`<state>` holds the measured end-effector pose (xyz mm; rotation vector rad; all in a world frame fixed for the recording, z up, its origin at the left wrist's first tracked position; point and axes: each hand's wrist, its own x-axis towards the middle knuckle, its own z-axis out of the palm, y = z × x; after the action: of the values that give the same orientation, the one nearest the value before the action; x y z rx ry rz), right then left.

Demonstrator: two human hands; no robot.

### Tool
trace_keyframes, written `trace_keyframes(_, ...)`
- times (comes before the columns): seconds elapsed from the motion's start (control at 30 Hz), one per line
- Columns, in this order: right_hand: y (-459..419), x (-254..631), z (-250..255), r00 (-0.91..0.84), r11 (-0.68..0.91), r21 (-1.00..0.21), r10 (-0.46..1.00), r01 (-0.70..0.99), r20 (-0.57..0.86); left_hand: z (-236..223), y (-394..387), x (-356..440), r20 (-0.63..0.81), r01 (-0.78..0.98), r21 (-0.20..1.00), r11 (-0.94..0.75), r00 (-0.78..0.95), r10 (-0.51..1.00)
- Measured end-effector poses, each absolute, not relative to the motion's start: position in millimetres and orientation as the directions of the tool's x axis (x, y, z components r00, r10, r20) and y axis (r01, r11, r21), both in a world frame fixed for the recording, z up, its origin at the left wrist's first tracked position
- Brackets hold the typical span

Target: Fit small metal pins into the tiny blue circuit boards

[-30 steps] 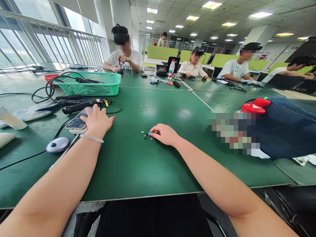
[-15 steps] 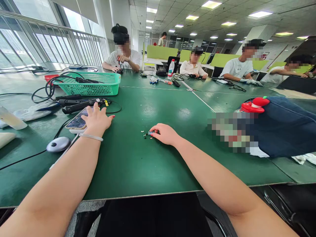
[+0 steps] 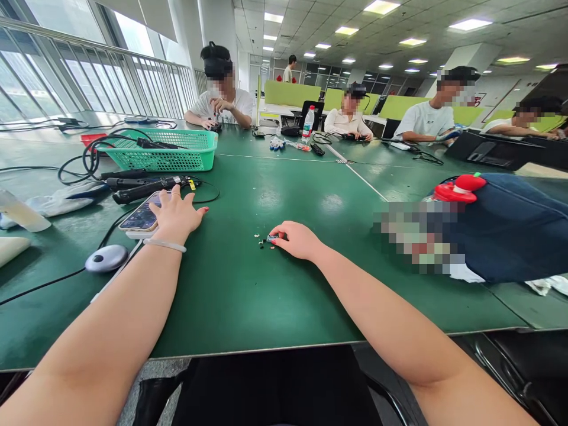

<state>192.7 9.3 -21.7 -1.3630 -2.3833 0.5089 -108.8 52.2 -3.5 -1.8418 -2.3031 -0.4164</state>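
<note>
My left hand (image 3: 177,214) lies palm down with fingers spread, beside a phone (image 3: 141,216) and partly over its right edge. A black handheld tool with a cable (image 3: 144,192) rests just beyond the fingertips. Near the middle of the table my right hand (image 3: 296,238) pinches a small blue-grey piece (image 3: 272,238) between thumb and fingers, against the tabletop. Most of that piece is hidden, so its kind is unclear. Several tiny white, black and pinkish bits (image 3: 261,243) are scattered just left of it.
A green basket (image 3: 199,155) with cables stands at the back left. A grey round puck (image 3: 106,259), a glove (image 3: 66,200) and a bottle (image 3: 20,212) lie left. At right is a dark blue bag (image 3: 515,236). Several people sit across the green table (image 3: 248,307).
Both my hands stay almost where they were. Across the table at right, a dark flat case has shifted leftward, and a standing person in the background has moved slightly left.
</note>
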Motion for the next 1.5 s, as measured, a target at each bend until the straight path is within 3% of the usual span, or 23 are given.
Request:
trace_keyframes(0.5, 7.8, 191.8, -20.1, -0.475, 0.465, -0.479, 0.873, 0.745, 0.108, -2.2, 51.5, -109.2, 0.31, 0.963, 0.124, 0.239, -0.267, 0.913)
trace_keyframes(1.1, 9.3, 192.1, -22.3, -0.475, 0.468, -0.467, 0.873, 0.75, 0.11, -1.1, 49.8, -100.5, 0.311, 0.979, 0.022, 0.201, -0.198, 0.93)
trace_keyframes(1.17, 9.2, 192.2, -21.9, -0.478, 0.471, -0.471, 0.871, 0.746, 0.114, 1.3, 46.6, -91.8, 0.358, 0.992, 0.008, 0.122, -0.117, 0.926)
trace_keyframes(1.27, 9.0, 192.0, -20.8, -0.48, 0.478, -0.469, 0.869, 0.743, 0.124, 5.1, 37.6, -66.7, 0.4, 0.99, -0.03, -0.14, 0.14, 0.906)
trace_keyframes(1.4, 8.7, 191.6, -18.8, -0.483, 0.484, -0.463, 0.866, 0.743, 0.131, 4.9, 18.9, -26.1, 0.247, 0.847, 0.004, -0.531, 0.514, 0.821)
trace_keyframes(1.5, 8.6, 191.7, -17.6, -0.481, 0.486, -0.464, 0.865, 0.74, 0.139, 0.3, 7.8, -9.0, 0.171, 0.751, 0.09, -0.654, 0.635, 0.753)
